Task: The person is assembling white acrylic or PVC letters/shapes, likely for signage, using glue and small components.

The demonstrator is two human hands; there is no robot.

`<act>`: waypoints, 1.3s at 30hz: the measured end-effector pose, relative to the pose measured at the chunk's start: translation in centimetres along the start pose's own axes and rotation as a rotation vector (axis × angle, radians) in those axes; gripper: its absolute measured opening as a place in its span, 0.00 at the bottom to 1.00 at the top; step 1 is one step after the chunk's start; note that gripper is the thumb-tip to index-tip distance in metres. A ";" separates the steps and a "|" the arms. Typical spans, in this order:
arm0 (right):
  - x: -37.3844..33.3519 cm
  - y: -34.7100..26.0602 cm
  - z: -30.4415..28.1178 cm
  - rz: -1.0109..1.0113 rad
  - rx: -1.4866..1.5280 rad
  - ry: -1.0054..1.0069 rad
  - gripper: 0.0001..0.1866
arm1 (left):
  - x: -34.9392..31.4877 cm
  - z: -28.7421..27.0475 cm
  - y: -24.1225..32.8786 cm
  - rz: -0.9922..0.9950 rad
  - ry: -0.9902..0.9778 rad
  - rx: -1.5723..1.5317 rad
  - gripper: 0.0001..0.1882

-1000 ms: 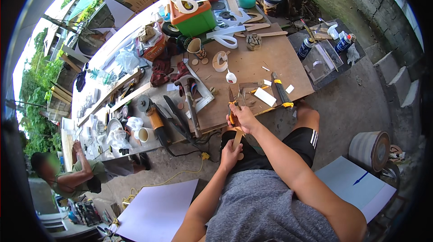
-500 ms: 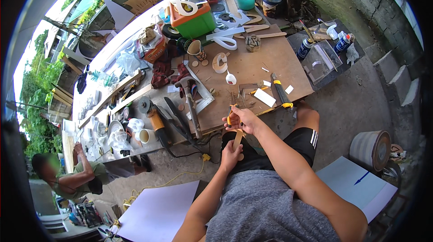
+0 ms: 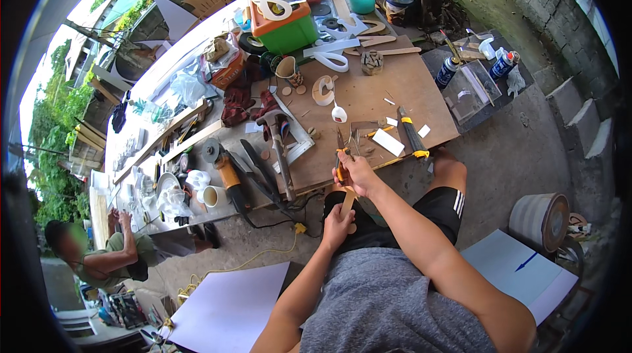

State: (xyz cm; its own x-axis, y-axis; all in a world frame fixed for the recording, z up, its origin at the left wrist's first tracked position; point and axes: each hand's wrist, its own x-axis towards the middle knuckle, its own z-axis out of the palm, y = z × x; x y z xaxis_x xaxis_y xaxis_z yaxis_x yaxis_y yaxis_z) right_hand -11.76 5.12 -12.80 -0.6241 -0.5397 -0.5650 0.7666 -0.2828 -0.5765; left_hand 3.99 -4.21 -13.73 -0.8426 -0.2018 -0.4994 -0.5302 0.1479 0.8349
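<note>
Your right hand (image 3: 356,172), just right of centre in the frame, has its grip closed around the handles of the orange-handled pliers (image 3: 341,174), whose dark nose points up the frame over the near edge of the desk (image 3: 395,96). Below it, your left hand (image 3: 336,226) has its grip wrapped firmly round a narrow tan strip (image 3: 347,201), held above your lap with its free end rising toward your right hand. At this size it is hard to tell whether the strip's upper end touches your right hand or stops just short of it.

On the desk, a little above and right of the pliers, lies a white rectangle (image 3: 388,142), and beside that a black-and-yellow tool (image 3: 413,134) slants down to the edge. Above the pliers sit a white spoon (image 3: 338,113) and a tan C-shaped piece (image 3: 322,91). Left of centre, you have a hammer (image 3: 280,149), and farther left an orange grinder (image 3: 228,175) near the desk's lower edge. A green box (image 3: 284,30) with an orange lid stands at the top of the frame. At lower left, another person (image 3: 108,261) stands with raised hands near the desk's left end.
</note>
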 end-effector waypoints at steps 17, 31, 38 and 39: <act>-0.8 -0.5 -0.4 0.113 0.280 -0.225 0.21 | 0.0 0.1 -0.5 -0.003 -0.009 0.000 0.18; 0.6 0.4 -0.7 0.034 0.064 -0.024 0.21 | -0.2 0.0 -0.1 -0.013 0.009 0.048 0.19; 0.5 0.1 -1.2 0.059 0.193 -0.076 0.20 | -0.1 0.0 -0.3 0.015 0.006 0.031 0.19; 0.3 0.0 -1.2 0.059 0.192 -0.075 0.20 | -0.1 -0.1 -0.2 0.009 0.004 0.035 0.19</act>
State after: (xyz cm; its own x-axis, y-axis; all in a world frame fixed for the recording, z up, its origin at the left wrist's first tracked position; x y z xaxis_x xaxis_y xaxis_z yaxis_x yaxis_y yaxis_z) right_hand -12.12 5.85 -13.68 -0.5694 -0.6153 -0.5451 0.8209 -0.3910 -0.4161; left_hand 4.21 -4.27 -13.79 -0.8470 -0.2046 -0.4906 -0.5256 0.1838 0.8307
